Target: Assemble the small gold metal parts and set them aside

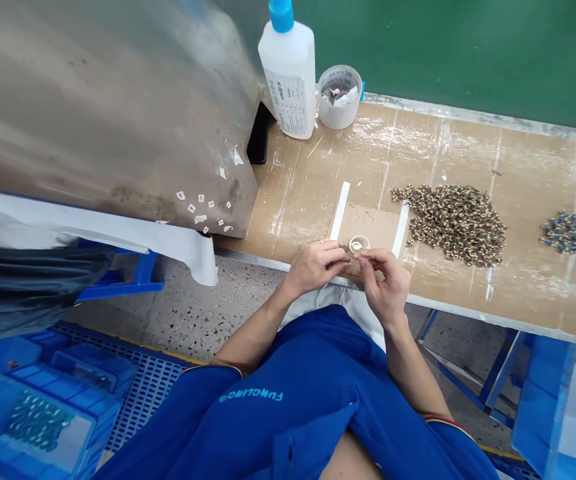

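Note:
My left hand [318, 268] is at the table's front edge, thumb and forefinger pinched on a tiny dark piece too small to name. Close by on the right, my right hand [385, 283] is also pinched; whatever its fingertips hold is too small to make out. Just beyond the fingertips stands a small round white cup [359, 244] with some white stuff in it. It rests on a cardboard pad [371, 223], which has a white strip along its left side and another along its right. A large heap of small brass-and-dark metal parts [458, 223] lies to the right of the pad.
Farther right is a smaller pile of bluish parts [566, 231]. A white bottle with a blue cap [291, 80] and a tape-roll cup of scraps [339, 113] stand at the back. A thin wooden stick [315, 147] lies near them. A metal panel [118, 120] borders the left.

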Tool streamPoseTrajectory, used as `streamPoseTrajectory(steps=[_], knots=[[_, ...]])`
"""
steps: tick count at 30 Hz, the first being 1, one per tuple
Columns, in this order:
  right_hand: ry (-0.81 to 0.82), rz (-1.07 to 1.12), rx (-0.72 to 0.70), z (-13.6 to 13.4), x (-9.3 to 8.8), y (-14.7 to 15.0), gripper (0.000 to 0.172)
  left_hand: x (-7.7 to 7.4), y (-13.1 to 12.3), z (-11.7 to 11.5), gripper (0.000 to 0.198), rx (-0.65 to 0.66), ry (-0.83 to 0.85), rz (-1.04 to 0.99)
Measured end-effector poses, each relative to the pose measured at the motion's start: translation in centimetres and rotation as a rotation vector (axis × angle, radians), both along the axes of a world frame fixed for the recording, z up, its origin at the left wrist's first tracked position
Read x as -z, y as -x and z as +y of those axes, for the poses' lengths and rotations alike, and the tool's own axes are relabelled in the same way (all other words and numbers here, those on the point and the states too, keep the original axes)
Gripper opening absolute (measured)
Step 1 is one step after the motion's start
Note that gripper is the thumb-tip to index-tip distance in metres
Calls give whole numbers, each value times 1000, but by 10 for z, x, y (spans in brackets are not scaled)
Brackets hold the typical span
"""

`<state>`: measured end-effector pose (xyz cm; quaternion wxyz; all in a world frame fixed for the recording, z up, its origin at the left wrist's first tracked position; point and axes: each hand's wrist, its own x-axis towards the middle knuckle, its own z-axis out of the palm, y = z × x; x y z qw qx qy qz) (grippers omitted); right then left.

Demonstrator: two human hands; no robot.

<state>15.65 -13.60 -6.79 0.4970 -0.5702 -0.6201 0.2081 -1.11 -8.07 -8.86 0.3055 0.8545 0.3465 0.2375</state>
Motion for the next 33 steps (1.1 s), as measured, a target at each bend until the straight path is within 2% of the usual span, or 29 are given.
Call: streamPoseTrajectory(steps=[11, 16, 20, 24, 29, 33], knots=[[116, 7, 9, 0, -1, -1, 12, 0, 0, 0, 26, -3, -15, 17], [147, 229, 38, 1, -2, -2, 11, -2, 1, 1, 28, -12, -18, -31], [98, 369, 180, 4, 1, -11, 14, -3, 2, 1, 27, -20, -41, -110], [57, 292, 174, 10, 4, -16, 18, -4, 2, 0, 24, -41, -56, -178], [18, 68, 91, 17, 8, -12, 16, -7, 1, -1, 24, -70, -37, -129], [14, 10, 58, 19, 12, -10, 13, -7, 0, -1, 26, -97, -19, -106]])
